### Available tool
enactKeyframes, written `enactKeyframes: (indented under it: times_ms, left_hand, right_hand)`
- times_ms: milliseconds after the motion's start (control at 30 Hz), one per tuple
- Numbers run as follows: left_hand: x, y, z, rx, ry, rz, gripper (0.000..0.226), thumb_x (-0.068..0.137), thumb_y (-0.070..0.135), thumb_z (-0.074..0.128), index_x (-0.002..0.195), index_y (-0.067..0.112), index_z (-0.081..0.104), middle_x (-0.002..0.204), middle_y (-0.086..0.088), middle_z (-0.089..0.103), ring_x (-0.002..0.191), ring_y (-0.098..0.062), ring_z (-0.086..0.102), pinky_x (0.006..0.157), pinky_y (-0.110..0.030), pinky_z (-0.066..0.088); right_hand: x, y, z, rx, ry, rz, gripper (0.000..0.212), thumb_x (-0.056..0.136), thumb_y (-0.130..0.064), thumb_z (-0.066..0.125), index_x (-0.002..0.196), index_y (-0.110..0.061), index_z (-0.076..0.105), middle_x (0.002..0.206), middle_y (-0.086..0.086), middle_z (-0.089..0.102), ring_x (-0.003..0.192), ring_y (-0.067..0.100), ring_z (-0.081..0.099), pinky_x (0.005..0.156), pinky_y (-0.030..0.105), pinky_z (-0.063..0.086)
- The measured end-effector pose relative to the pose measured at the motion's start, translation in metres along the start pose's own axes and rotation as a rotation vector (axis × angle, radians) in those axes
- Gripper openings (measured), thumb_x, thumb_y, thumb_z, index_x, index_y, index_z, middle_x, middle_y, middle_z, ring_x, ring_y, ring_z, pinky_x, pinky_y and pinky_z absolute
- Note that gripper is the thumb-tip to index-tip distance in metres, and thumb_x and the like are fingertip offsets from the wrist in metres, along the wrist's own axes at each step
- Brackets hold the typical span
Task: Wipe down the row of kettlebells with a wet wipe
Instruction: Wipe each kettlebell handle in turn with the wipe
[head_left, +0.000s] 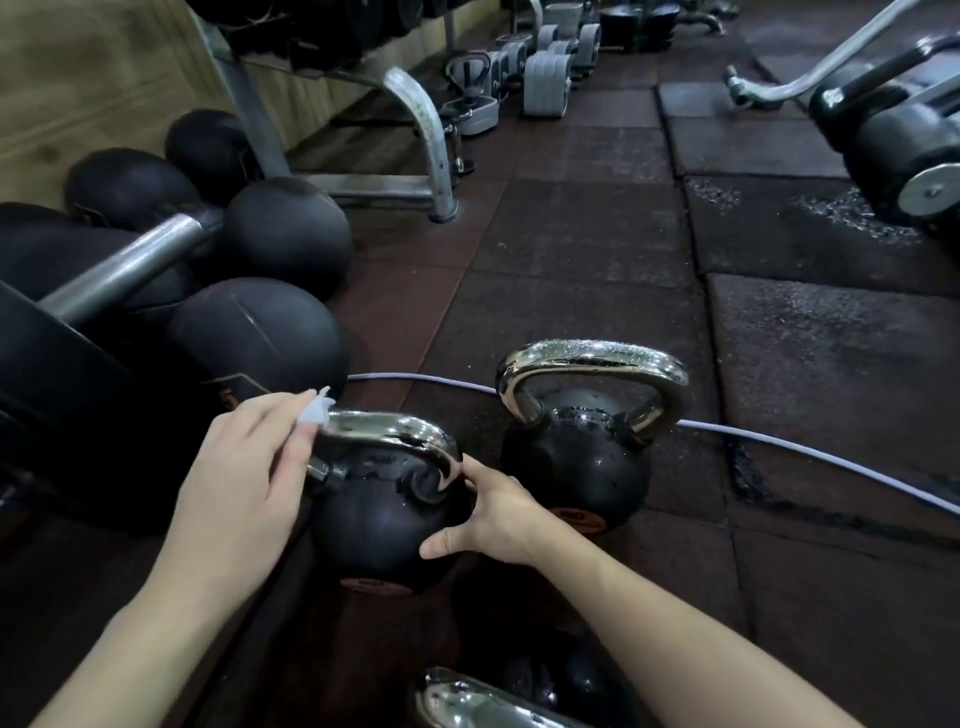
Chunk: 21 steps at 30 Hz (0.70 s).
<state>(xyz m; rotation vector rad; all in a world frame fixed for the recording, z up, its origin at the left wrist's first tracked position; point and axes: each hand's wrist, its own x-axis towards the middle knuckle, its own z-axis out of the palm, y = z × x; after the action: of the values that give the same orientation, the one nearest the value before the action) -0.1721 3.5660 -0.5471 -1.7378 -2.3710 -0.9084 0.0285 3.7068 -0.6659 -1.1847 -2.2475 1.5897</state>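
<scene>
A black kettlebell (376, 519) with a chrome handle sits on the floor at centre. My left hand (244, 493) presses a white wet wipe (317, 410) against the left end of its handle. My right hand (493, 512) grips the bell's right side, thumb on the body and fingers at the handle's base. A second kettlebell (576, 457) stands upright just to the right, its handle beaded with droplets. The chrome handle of a third kettlebell (467, 701) shows at the bottom edge.
Large black dumbbells (260, 332) lie at the left beside a metal rack leg (431, 156). A white cable (810, 452) runs across the rubber floor tiles behind the kettlebells. Grey dumbbells (545, 83) stand further back; a barbell with plates (893, 130) lies at the upper right.
</scene>
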Motion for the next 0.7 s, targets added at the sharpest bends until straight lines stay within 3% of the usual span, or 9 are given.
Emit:
enactKeyframes:
  times_ms: [67, 133, 233, 300, 333, 400, 500, 567, 700]
  left_hand:
    - [-0.002, 0.016, -0.003, 0.059, 0.036, 0.043, 0.034, 0.108, 0.028, 0.047, 0.133, 0.020, 0.068, 0.128, 0.008, 0.066, 0.115, -0.017, 0.057, 0.106, -0.024, 0.037]
    - [0.001, 0.037, -0.003, 0.076, 0.022, 0.064, 0.033, 0.108, 0.028, 0.044, 0.126, 0.024, 0.071, 0.124, 0.012, 0.069, 0.114, -0.015, 0.058, 0.104, -0.029, 0.042]
    - [0.020, 0.067, 0.007, -0.010, 0.000, 0.001, 0.031, 0.107, 0.028, 0.043, 0.116, 0.031, 0.073, 0.121, 0.018, 0.070, 0.115, -0.013, 0.063, 0.101, -0.041, 0.049]
    - [0.036, 0.085, 0.019, -0.100, 0.025, -0.058, 0.034, 0.107, 0.032, 0.040, 0.115, 0.028, 0.073, 0.125, 0.012, 0.072, 0.119, -0.018, 0.065, 0.105, -0.048, 0.049]
    - [0.047, 0.094, 0.025, -0.131, 0.060, -0.071, 0.034, 0.106, 0.030, 0.040, 0.115, 0.025, 0.073, 0.129, 0.005, 0.071, 0.124, -0.021, 0.064, 0.109, -0.046, 0.047]
    - [0.068, 0.119, 0.043, -0.166, 0.112, -0.041, 0.032, 0.106, 0.019, 0.044, 0.115, 0.016, 0.074, 0.137, -0.005, 0.067, 0.134, -0.025, 0.057, 0.112, -0.035, 0.040]
    - [0.088, 0.157, 0.075, -0.231, -0.036, 0.128, 0.036, 0.103, 0.024, 0.042, 0.123, 0.019, 0.072, 0.148, -0.006, 0.058, 0.143, -0.022, 0.048, 0.116, -0.032, 0.036]
    - [0.083, 0.180, 0.101, -0.164, -0.178, 0.295, 0.044, 0.102, 0.033, 0.041, 0.135, 0.017, 0.066, 0.153, -0.008, 0.053, 0.144, -0.024, 0.046, 0.119, -0.048, 0.037]
    - [0.061, 0.216, 0.129, 0.098, -0.233, 0.589, 0.057, 0.105, 0.040, 0.034, 0.145, 0.007, 0.057, 0.150, -0.010, 0.056, 0.142, -0.029, 0.046, 0.120, -0.049, 0.030]
  right_hand:
    - [-0.004, 0.002, 0.001, -0.048, 0.003, 0.003, 0.115, 0.046, -0.065, 0.092, 0.149, -0.050, 0.041, 0.144, -0.010, 0.062, 0.141, 0.015, 0.049, 0.120, 0.035, 0.039]
    - [-0.022, 0.009, -0.007, -0.066, 0.055, 0.009, 0.103, 0.057, -0.062, 0.090, 0.149, -0.041, 0.049, 0.141, -0.010, 0.066, 0.135, 0.010, 0.055, 0.117, 0.034, 0.044]
    - [-0.072, 0.027, -0.030, -0.033, 0.341, -0.001, 0.040, 0.071, -0.050, 0.090, 0.099, -0.027, 0.075, 0.092, -0.013, 0.077, 0.090, -0.002, 0.070, 0.085, 0.020, 0.056]
    - [-0.097, 0.042, -0.052, 0.010, 0.613, -0.002, 0.038, 0.069, -0.045, 0.093, 0.077, -0.022, 0.065, 0.071, -0.007, 0.068, 0.069, 0.003, 0.062, 0.065, 0.020, 0.049]
    - [-0.102, 0.052, -0.065, 0.051, 0.728, 0.004, 0.044, 0.064, -0.046, 0.096, 0.080, -0.024, 0.061, 0.075, -0.007, 0.065, 0.070, 0.003, 0.059, 0.065, 0.021, 0.047]
    - [-0.096, 0.068, -0.090, 0.110, 0.794, 0.027, 0.069, 0.052, -0.052, 0.098, 0.104, -0.030, 0.059, 0.103, -0.013, 0.063, 0.096, -0.001, 0.060, 0.085, 0.021, 0.048]
    - [-0.073, 0.087, -0.112, 0.245, 0.580, 0.048, 0.099, 0.049, -0.061, 0.099, 0.136, -0.037, 0.057, 0.133, -0.016, 0.067, 0.125, 0.001, 0.062, 0.113, 0.036, 0.047]
    - [-0.065, 0.100, -0.112, 0.302, 0.489, 0.047, 0.096, 0.055, -0.062, 0.098, 0.140, -0.043, 0.058, 0.132, -0.017, 0.071, 0.126, 0.006, 0.065, 0.115, 0.045, 0.047]
    - [-0.063, 0.107, -0.109, 0.266, 0.529, 0.052, 0.102, 0.058, -0.065, 0.089, 0.149, -0.043, 0.050, 0.137, -0.022, 0.066, 0.131, -0.002, 0.057, 0.112, 0.032, 0.047]
